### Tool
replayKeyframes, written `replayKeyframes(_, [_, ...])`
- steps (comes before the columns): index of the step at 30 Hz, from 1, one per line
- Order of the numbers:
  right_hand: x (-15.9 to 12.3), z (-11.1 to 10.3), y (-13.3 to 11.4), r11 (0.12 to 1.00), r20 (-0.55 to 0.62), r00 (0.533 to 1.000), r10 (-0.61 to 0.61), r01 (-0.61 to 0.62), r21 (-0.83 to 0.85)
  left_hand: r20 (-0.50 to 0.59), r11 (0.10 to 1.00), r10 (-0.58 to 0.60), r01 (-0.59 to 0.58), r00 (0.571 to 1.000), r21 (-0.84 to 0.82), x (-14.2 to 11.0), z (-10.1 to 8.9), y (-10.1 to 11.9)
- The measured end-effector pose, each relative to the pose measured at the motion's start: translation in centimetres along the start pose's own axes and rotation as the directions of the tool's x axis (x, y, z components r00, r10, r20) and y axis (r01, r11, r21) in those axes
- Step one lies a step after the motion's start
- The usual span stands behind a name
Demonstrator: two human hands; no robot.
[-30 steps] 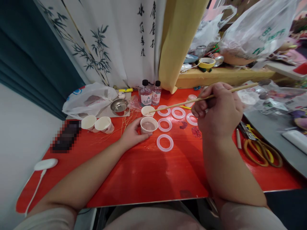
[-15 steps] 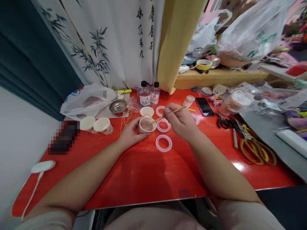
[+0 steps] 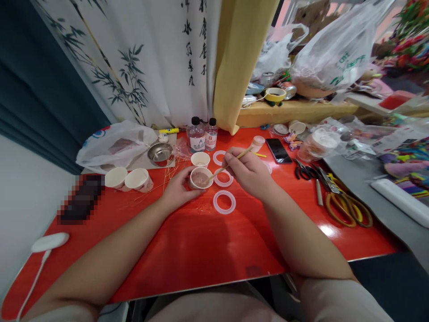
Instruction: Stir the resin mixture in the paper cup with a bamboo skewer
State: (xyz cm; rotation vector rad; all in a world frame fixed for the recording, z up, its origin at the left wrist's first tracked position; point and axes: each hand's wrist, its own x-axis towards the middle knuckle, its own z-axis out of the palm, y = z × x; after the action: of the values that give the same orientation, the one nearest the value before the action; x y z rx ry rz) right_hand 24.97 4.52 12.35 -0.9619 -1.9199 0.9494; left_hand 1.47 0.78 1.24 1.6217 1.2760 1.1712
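Two hands: left hand gripping paper cup, right hand pinching wooden stick slanting down-left inside.

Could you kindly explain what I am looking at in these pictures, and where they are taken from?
There is no machine here: these are a person's own two bare hands, seen through one camera worn on the head, looking forward and down. The left hand steadies a paper cup of pinkish-brown liquid, and the right hand holds a wooden stick with its tip in the cup. On the red table lie pale plastic rings, and behind them stand a bottle marked A and a bottle marked B.
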Motion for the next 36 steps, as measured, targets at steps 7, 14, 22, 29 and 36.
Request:
replayKeyframes(7, [0.08, 0.05, 0.17, 1.0, -0.001, 1.0, -0.012, 0.012, -0.018, 0.018, 0.999, -0.015, 0.016, 1.0, -0.034, -0.02, 0.08, 0.02])
replayKeyframes(14, [0.08, 0.21, 0.57, 0.999, 0.006, 1.0, 0.024, -0.024, 0.036, 0.015, 0.999, -0.021, 0.022, 1.0, -0.045, 0.03, 0.09, 0.2])
replayKeyframes(22, [0.05, 0.43, 0.79, 0.998, -0.008, 0.998, 0.057, -0.056, 0.025, 0.028, 0.998, -0.018, 0.019, 0.999, -0.057, 0.0, 0.1, 0.03])
replayKeyframes(29, [0.13, 0.33, 0.77, 0.997, 0.0, 0.998, 0.066, -0.066, 0.033, 0.03, 0.998, -0.021, 0.023, 0.999, -0.06, -0.02, 0.07, -0.08])
replayKeyframes(36, [0.02, 0.36, 0.65, 0.997, -0.006, 0.997, 0.071, -0.07, 0.042, 0.014, 0.998, -0.009, 0.01, 1.0, -0.056, -0.11, 0.05, -0.09])
